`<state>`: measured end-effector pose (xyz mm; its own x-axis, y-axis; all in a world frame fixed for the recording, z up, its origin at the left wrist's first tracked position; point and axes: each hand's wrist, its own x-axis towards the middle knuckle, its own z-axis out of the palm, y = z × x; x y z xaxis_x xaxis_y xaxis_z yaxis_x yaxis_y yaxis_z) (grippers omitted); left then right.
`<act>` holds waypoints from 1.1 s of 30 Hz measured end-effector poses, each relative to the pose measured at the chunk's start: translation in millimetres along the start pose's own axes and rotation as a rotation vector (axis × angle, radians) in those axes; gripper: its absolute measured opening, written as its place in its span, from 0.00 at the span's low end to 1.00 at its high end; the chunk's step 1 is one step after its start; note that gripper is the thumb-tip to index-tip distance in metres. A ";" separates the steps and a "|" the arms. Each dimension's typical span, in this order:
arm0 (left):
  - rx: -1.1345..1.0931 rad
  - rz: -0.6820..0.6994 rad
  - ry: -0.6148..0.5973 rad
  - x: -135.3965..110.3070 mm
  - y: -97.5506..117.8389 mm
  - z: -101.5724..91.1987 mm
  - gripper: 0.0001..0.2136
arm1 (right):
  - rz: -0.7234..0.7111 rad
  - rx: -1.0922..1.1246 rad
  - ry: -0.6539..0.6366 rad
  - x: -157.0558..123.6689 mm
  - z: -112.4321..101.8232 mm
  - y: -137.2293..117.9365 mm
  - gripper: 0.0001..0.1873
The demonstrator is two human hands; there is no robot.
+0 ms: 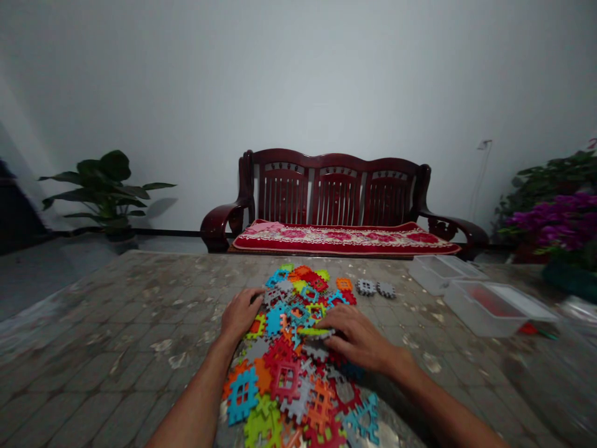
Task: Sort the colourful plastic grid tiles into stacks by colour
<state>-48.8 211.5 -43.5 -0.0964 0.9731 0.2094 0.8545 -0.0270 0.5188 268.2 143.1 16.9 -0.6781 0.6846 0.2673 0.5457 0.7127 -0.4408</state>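
A long pile of colourful interlocking plastic tiles with notched edges (285, 367) lies in front of me, some solid and some with window-like openings. At the pile's left edge, my left hand (240, 314) rests with thumb and fingers apart, its fingertips close to some grey tiles (280, 295). Over the middle of the pile, my right hand (357, 336) has its thumb and fingers on a tilted yellow-green tile (313, 331), with grey showing along its lower side. Whether that grey is a second tile, I cannot tell.
Two grey tiles (375, 287) and an orange tile (344, 284) lie right of the pile's far end. Clear plastic boxes (485, 320) stand on the patterned tabletop (153, 330) at right, near purple flowers (557, 218). Behind is a wooden bench (336, 162).
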 end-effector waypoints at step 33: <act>0.001 0.012 -0.007 2.5 -4.8 1.8 0.17 | 0.739 0.028 0.301 -38.3 -37.3 131.7 0.19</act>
<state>-52.2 214.5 -46.9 -0.0828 0.9743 0.2095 0.8558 -0.0382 0.5159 384.4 216.4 -19.4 0.0186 0.9932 0.1151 0.7867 0.0565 -0.6147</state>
